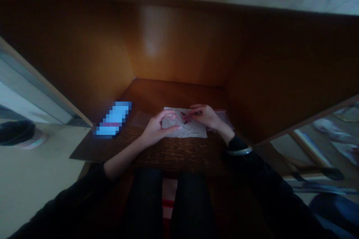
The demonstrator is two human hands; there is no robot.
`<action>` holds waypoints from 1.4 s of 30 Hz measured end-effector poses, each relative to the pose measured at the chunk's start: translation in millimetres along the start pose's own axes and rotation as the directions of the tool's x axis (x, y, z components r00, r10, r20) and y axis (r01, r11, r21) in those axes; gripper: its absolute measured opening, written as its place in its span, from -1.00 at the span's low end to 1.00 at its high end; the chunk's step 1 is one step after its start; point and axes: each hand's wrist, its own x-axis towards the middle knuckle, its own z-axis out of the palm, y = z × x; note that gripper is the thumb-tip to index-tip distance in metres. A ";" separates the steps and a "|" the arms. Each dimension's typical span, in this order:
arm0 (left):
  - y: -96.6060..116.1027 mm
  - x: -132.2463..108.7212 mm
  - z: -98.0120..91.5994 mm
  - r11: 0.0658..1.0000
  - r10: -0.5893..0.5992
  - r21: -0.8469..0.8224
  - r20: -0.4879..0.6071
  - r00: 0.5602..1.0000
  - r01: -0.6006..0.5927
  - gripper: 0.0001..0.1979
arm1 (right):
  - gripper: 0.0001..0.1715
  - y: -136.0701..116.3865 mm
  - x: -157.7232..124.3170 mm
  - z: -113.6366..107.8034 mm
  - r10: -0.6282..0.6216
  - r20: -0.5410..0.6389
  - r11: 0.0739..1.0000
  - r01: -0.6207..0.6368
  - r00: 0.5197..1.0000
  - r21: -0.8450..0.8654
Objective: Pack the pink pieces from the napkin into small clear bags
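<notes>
Legs [144, 203] in dark trousers fill the bottom of the frame, and dark sleeves [67, 209] rise from both lower corners. A pale bangle [239, 151] is worn at the right wrist. Further up, at the near part of the wooden desk [179, 155], the left hand [157, 130] is held curved, with the fingers bent and the thumb raised beside a thin pink loop [174, 117]; whether the loop is gripped cannot be told. The right hand [203, 115] is pinched together on a small dark-and-pink piece [185, 118], held between the hands above crumpled white paper [190, 130] at centre. How far that piece has been worked cannot be judged, as it is tiny, dim and partly covered by the fingers. A pixelated phone [113, 119] lies on the desk at centre left. Beyond the hands, a brown wooden panel [179, 44] rises across the upper frame.
</notes>
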 end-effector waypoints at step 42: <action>-4.0 1.0 2.5 0.995 -0.017 -0.096 -0.018 1.000 0.015 -0.68 | -0.80 -42.9 -25.5 1.8 0.120 0.011 0.906 -0.105 0.993 -0.409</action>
